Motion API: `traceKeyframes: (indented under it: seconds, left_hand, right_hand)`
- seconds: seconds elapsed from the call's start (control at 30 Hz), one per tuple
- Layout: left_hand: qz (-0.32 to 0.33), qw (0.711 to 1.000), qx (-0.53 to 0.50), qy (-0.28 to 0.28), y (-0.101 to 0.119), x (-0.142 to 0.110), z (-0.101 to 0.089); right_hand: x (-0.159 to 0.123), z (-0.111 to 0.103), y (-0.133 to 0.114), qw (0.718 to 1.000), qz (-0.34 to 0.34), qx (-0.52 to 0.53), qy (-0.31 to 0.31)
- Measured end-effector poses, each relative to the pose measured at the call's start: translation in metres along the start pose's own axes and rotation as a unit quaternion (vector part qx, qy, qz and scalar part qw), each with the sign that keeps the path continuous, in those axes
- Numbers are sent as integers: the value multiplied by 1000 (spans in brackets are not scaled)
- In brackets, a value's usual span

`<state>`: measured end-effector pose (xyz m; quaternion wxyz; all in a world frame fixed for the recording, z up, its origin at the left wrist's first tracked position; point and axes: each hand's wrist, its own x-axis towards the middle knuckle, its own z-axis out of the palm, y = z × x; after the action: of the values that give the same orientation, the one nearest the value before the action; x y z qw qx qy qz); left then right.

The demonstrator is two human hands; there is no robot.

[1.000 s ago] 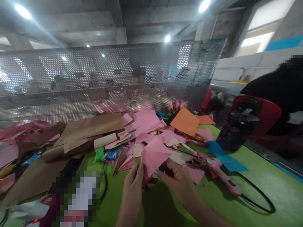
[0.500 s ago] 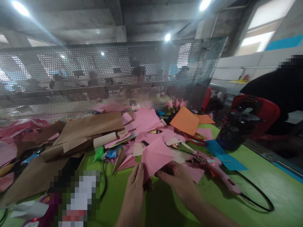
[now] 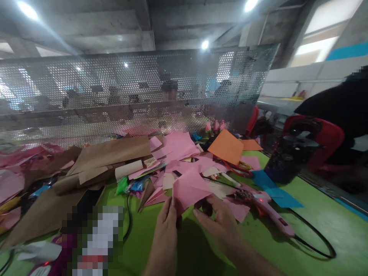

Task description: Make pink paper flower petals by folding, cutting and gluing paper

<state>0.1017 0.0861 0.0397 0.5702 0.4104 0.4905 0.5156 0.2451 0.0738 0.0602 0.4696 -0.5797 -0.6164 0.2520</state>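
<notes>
A square sheet of pink paper, with a crease across it, is tilted above the green table. My left hand pinches its lower left edge, thumb on the near side and the other fingers mostly hidden behind. At the lower right edge is my right hand, its curled fingers reaching behind the paper's right corner. Its thumb stands a little below the edge, apart from the paper. Beyond the sheet lies a heap of loose pink paper. A pink glue gun rests to the right of my right hand.
Brown paper is spread at the left. An orange sheet, a blue strip and a dark container lie or stand at the right. A perforated metal screen closes off the table's far side. A person in black sits at right.
My right thumb has moved off the paper's lower edge, opening a gap to the fingers. The pink sheet stays in nearly the same place; the view has shifted slightly.
</notes>
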Motion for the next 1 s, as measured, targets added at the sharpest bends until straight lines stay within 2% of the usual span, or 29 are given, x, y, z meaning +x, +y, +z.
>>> traceKeyframes:
  seconds: [0.13, 0.23, 0.33, 0.43, 0.63, 0.73, 1.0]
  left_hand:
    - [-55, 998, 12, -1, -1, -3, 2]
    - [-74, 996, -8, -47, 2, -5, 4]
    - [-67, 991, -55, -106, 4, -5, 5]
    - [-52, 987, -75, -134, 5, -4, 4]
    - [-55, 994, 8, -91, 12, -5, 1]
    - [-51, 995, 44, -67, 14, -4, 1]
    - [-18, 994, 20, -106, 11, -3, 3]
  right_hand:
    - [1, 2, -6, 997, 17, 67, -43]
    - [3, 4, -9, 992, 19, 109, -52]
    - [3, 4, -9, 993, 47, 101, -39]
    - [2, 3, -9, 992, 96, 64, -42]
    - [1, 1, -14, 991, 100, 51, -69]
    - [1, 2, -13, 992, 103, 35, -56]
    - [1, 3, -8, 994, 76, 49, -59]
